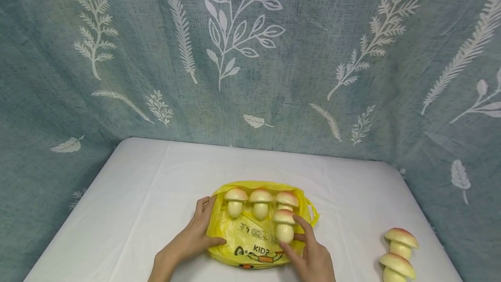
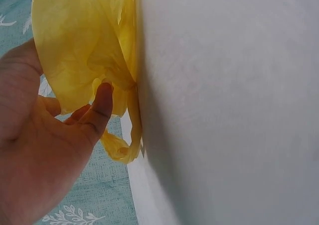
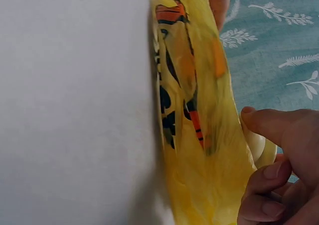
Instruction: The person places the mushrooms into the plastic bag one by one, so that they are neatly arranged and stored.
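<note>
A yellow plastic bag (image 1: 235, 247) with printed lettering lies spread wide on the table, its mouth facing up. Three toy mushrooms, including a pale one with a reddish cap (image 1: 260, 197), sit in a row at its far side. My left hand (image 1: 199, 232) grips the bag's left edge; the left wrist view shows the yellow film (image 2: 75, 46) between thumb and fingers. Inside the near right part of the bag, my right hand (image 1: 311, 253) holds another toy mushroom (image 1: 285, 232) between thumb and fingers. In the right wrist view the bag's wall mostly hides that mushroom (image 3: 256, 148).
Two more toy mushrooms (image 1: 399, 251) lie at the table's right side, one nearer than the other. A white cloth covers the table (image 1: 164, 186). A green curtain (image 1: 250, 108) with white leaf patterns hangs behind it. A bag handle loop (image 1: 314, 213) sticks out to the right.
</note>
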`<state>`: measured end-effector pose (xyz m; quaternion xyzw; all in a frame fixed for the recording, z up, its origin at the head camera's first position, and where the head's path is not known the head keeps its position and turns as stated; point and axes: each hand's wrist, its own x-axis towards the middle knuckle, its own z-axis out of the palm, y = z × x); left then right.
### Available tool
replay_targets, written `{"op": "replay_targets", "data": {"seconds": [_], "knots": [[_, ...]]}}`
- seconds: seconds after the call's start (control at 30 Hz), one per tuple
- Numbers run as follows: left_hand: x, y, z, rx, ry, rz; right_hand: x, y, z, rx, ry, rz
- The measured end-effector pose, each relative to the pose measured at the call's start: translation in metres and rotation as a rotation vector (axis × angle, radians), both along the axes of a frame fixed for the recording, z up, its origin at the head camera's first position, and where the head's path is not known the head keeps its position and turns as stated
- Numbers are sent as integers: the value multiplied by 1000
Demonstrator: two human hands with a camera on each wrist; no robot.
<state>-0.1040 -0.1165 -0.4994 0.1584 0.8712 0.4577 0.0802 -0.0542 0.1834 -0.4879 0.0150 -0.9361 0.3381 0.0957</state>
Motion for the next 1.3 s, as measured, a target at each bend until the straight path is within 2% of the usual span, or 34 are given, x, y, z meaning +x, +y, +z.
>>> {"op": "replay_targets", "data": {"seconds": [0.13, 0.43, 0.63, 0.9, 1.3], "knots": [[0, 0, 1, -3, -4, -3, 2, -1, -3, 23, -30, -4], [-2, 1, 1, -10, 0, -4, 4, -3, -8, 80, -13, 11], [-2, 0, 2, -10, 1, -7, 6, -4, -11, 114, -18, -9], [-2, 1, 3, -10, -3, -9, 6, -6, -12, 117, -51, -24], [-1, 1, 3, -16, -2, -2, 8, -7, -14, 122, 39, -48]]}}
